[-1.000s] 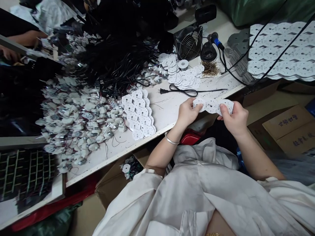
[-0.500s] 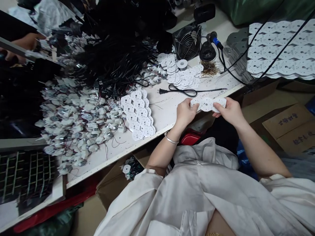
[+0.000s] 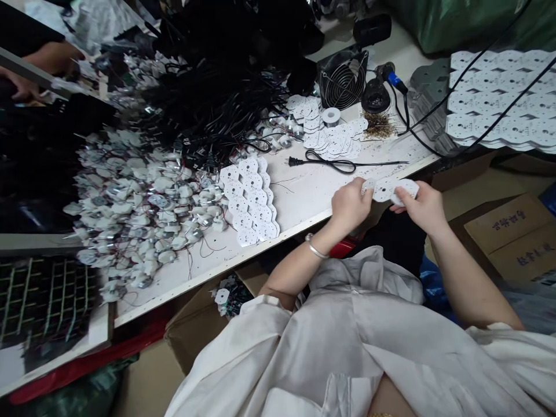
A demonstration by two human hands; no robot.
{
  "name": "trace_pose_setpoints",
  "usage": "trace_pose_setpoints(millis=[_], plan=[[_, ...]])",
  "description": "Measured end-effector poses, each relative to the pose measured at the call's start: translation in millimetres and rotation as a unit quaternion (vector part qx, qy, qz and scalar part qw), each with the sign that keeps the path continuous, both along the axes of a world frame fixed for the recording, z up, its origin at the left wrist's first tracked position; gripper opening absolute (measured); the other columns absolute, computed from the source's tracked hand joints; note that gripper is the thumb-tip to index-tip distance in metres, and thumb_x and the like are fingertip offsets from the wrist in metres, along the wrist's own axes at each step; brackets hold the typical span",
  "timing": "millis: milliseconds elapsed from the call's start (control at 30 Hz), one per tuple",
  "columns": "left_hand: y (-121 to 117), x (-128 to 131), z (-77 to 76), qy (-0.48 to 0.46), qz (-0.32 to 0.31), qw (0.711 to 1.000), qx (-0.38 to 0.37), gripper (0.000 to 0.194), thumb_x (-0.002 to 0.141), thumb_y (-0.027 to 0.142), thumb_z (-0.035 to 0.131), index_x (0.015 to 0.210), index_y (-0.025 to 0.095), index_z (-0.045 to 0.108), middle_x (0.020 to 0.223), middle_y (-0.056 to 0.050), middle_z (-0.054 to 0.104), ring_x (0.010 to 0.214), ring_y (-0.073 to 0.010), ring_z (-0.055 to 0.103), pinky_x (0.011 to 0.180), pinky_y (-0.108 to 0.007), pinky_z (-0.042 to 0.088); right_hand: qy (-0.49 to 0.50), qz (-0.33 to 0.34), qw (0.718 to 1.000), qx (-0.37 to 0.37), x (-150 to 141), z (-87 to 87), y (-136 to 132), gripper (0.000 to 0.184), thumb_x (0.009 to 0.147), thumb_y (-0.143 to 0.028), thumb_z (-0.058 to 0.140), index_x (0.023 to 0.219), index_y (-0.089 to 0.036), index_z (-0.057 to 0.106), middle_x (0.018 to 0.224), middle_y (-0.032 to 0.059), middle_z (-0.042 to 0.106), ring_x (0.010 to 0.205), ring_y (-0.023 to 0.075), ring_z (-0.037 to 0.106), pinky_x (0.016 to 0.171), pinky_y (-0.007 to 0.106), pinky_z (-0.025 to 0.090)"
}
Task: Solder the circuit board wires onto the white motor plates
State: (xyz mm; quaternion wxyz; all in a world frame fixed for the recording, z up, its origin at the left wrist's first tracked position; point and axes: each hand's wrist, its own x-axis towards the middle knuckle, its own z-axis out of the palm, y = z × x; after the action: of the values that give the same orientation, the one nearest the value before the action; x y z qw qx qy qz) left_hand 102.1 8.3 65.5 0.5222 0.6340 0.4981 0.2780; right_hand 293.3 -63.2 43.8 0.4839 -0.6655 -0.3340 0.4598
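Observation:
A short strip of white circuit boards (image 3: 383,189) is held up at the table's front edge. My left hand (image 3: 351,204) wraps round its left end and hides part of it. At the other end, my right hand (image 3: 419,207) pinches the strip, thumb on top; the board there looks tilted against the middle one. Left of my hands lies a stack of white circuit board panels (image 3: 252,202) with scalloped edges. Behind my hands, loose white boards (image 3: 332,139) are piled beside a roll of solder wire (image 3: 330,116).
A black plug cord (image 3: 330,161) lies on the table (image 3: 299,191). A heap of small white wired parts (image 3: 147,208) covers the left side. A fan (image 3: 344,82) stands at the back; more panels (image 3: 499,98) lie right, crossed by black cables. Another person's hand (image 3: 47,63) is far left.
Both hands have shifted right in the view with the strip. The strip's right-hand board has turned out of line with the rest, and my left hand now covers more of the left end.

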Motion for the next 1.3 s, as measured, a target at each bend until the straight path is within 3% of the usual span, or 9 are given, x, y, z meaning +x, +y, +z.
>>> trace_pose_setpoints(millis=[133, 200, 333, 567, 667, 767, 867, 1033, 1300], plan=[[-6.5, 7.9, 3.2, 0.080, 0.028, 0.991, 0.100, 0.015, 0.090, 0.024, 0.068, 0.103, 0.015, 0.068, 0.092, -0.009, 0.074, 0.088, -0.0249, 0.069, 0.080, -0.035, 0.050, -0.144, -0.093, 0.985, 0.032, -4.6, 7.8, -10.3, 0.047, 0.072, -0.062, 0.080, 0.089, -0.020, 0.066, 0.068, 0.0040, 0.073, 0.051, 0.0172, 0.070, 0.044, 0.025, 0.056], [-0.4, 4.9, 4.2, -0.040, -0.019, 0.999, -0.025, 0.013, 0.088, 0.024, 0.070, 0.097, 0.015, 0.068, 0.087, -0.007, 0.073, 0.079, -0.0202, 0.068, 0.071, -0.029, 0.051, -0.015, -0.028, 0.999, 0.024, 0.6, 13.6, -12.9, 0.054, 0.066, -0.067, 0.082, 0.086, -0.020, 0.064, 0.060, 0.0031, 0.070, 0.044, 0.0181, 0.065, 0.036, 0.026, 0.051], [12.4, 0.0, -1.4, -0.235, -0.111, 0.926, -0.275, 0.030, 0.075, 0.033, 0.084, 0.090, 0.012, 0.067, 0.076, -0.003, 0.071, 0.061, -0.0113, 0.062, 0.056, -0.021, 0.046, 0.168, 0.049, 0.984, 0.019, 4.9, 11.1, -4.2, 0.066, 0.049, -0.069, 0.089, 0.081, -0.019, 0.062, 0.051, 0.0008, 0.065, 0.032, 0.0153, 0.053, 0.024, 0.025, 0.037], [27.4, -33.7, -6.7, -0.243, 0.104, 0.961, -0.086, 0.037, 0.067, 0.033, 0.090, 0.087, 0.015, 0.065, 0.080, -0.003, 0.074, 0.069, -0.0128, 0.066, 0.062, -0.021, 0.051, 0.098, -0.051, 0.993, 0.031, -15.2, 12.1, 72.0, 0.044, 0.068, -0.050, 0.084, 0.084, -0.019, 0.058, 0.058, 0.0015, 0.068, 0.040, 0.0129, 0.059, 0.033, 0.020, 0.042], [35.3, -56.3, -5.5, -0.185, 0.138, 0.971, -0.058, 0.037, 0.069, 0.037, 0.088, 0.088, 0.015, 0.065, 0.078, -0.003, 0.073, 0.064, -0.0118, 0.062, 0.055, -0.020, 0.047, 0.093, 0.063, 0.993, -0.019, -24.7, 32.6, 123.2, 0.036, 0.080, -0.045, 0.077, 0.095, -0.018, 0.058, 0.073, 0.0046, 0.073, 0.057, 0.0174, 0.070, 0.047, 0.026, 0.056], [37.8, -66.1, -8.8, -0.153, 0.162, 0.973, -0.058, 0.028, 0.072, 0.031, 0.083, 0.086, 0.015, 0.064, 0.076, -0.002, 0.072, 0.068, -0.0123, 0.063, 0.060, -0.020, 0.049, -0.113, 0.115, 0.986, -0.042, -35.7, 53.8, 151.3, 0.042, 0.085, -0.047, 0.072, 0.107, -0.014, 0.059, 0.075, 0.0056, 0.069, 0.074, 0.0236, 0.075, 0.074, 0.042, 0.064], [37.6, -66.3, -14.6, -0.155, 0.173, 0.972, -0.048, 0.025, 0.072, 0.027, 0.080, 0.087, 0.014, 0.065, 0.080, -0.003, 0.072, 0.073, -0.0129, 0.064, 0.067, -0.022, 0.050, -0.296, 0.092, 0.951, -0.002, -45.2, 57.2, 143.2, 0.045, 0.086, -0.054, 0.070, 0.105, -0.013, 0.063, 0.072, 0.0057, 0.068, 0.080, 0.0235, 0.073, 0.087, 0.045, 0.061], [36.6, -66.0, -14.3, -0.216, 0.130, 0.965, -0.071, 0.043, 0.061, 0.040, 0.090, 0.088, 0.015, 0.068, 0.080, -0.002, 0.073, 0.071, -0.0128, 0.063, 0.066, -0.023, 0.050, -0.031, 0.254, 0.967, -0.017, -57.7, 30.6, 98.1, 0.064, 0.067, -0.081, 0.072, 0.065, -0.019, 0.059, 0.046, 0.0003, 0.059, 0.037, 0.0100, 0.051, 0.036, 0.023, 0.041], [28.6, -67.0, 5.5, -0.308, 0.022, 0.927, -0.214, 0.054, 0.048, 0.042, 0.100, 0.085, 0.013, 0.072, 0.076, -0.001, 0.073, 0.066, -0.0120, 0.065, 0.066, -0.024, 0.053, 0.112, 0.279, 0.953, 0.023, -55.6, 38.5, 67.7, 0.052, 0.062, -0.058, 0.090, 0.074, -0.014, 0.067, 0.052, -0.0012, 0.064, 0.034, 0.0083, 0.053, 0.029, 0.018, 0.041]])
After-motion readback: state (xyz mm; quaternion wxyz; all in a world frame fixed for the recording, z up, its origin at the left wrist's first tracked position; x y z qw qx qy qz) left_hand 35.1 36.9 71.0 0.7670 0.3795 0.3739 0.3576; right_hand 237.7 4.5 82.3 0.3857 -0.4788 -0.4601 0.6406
